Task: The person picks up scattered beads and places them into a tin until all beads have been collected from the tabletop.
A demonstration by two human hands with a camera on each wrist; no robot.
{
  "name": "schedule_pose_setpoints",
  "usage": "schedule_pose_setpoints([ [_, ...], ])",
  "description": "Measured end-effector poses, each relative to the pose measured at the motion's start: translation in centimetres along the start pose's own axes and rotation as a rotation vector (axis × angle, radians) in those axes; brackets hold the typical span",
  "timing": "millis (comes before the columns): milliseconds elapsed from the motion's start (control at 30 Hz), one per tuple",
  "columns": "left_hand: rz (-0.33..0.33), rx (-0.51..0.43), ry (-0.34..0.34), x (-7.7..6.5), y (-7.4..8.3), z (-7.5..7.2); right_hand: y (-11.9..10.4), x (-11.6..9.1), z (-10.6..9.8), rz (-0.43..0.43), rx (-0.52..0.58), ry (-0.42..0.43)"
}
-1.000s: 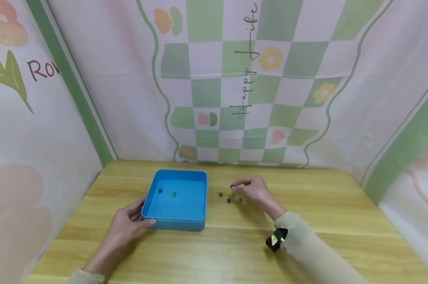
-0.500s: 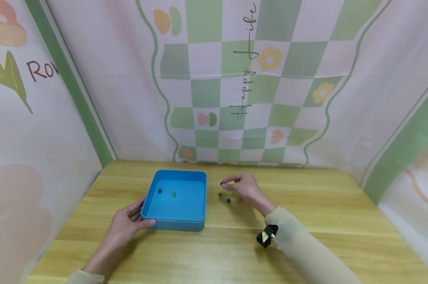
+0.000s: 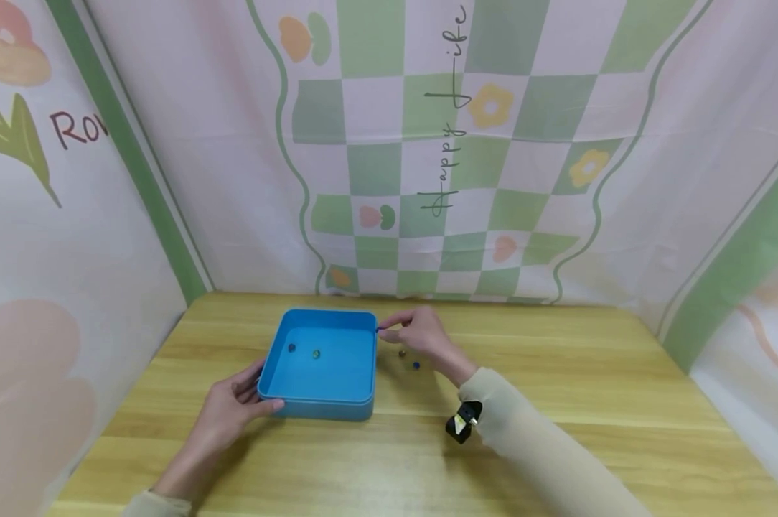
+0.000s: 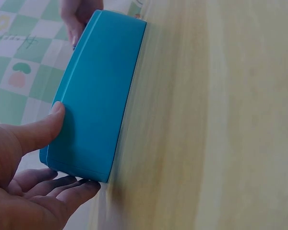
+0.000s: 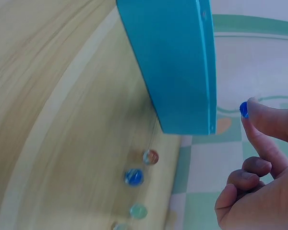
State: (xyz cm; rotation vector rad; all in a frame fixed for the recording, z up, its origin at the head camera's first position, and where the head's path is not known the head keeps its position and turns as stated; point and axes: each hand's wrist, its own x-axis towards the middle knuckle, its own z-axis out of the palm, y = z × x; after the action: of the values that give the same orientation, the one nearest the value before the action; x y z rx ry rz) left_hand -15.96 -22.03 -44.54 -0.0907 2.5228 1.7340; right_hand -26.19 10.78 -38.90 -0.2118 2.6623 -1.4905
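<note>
The table (image 3: 589, 402) runs out of the head view at its near edge. Toward its back left corner stands the blue box (image 3: 324, 411). The left hand (image 3: 230, 409) grips the box's near left corner, its fingers partly hidden by the wall. The right hand (image 3: 421, 334) pinches a blue marble (image 5: 244, 109), partly covered by the thumb, beside the box's far right corner. In the box lie a greenish marble (image 3: 316, 354) and a dark marble (image 3: 291, 347), its colour unclear; right of it on the table, four loose marbles (image 5: 134, 177), one cut off in the right wrist view.
</note>
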Motion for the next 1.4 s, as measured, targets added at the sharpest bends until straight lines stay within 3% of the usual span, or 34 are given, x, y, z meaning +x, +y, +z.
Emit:
schedule_pose_setpoints([
  [267, 0.001, 0.006, 0.002, 0.1, -0.1, 0.0, -1.1, 0.3, 1.6, -0.037, 0.005, -0.022],
  [1400, 0.004, 0.011, -0.002, 0.1, -0.1, 0.0, -3.8, 1.9, 6.0, -0.019, -0.077, -0.074],
])
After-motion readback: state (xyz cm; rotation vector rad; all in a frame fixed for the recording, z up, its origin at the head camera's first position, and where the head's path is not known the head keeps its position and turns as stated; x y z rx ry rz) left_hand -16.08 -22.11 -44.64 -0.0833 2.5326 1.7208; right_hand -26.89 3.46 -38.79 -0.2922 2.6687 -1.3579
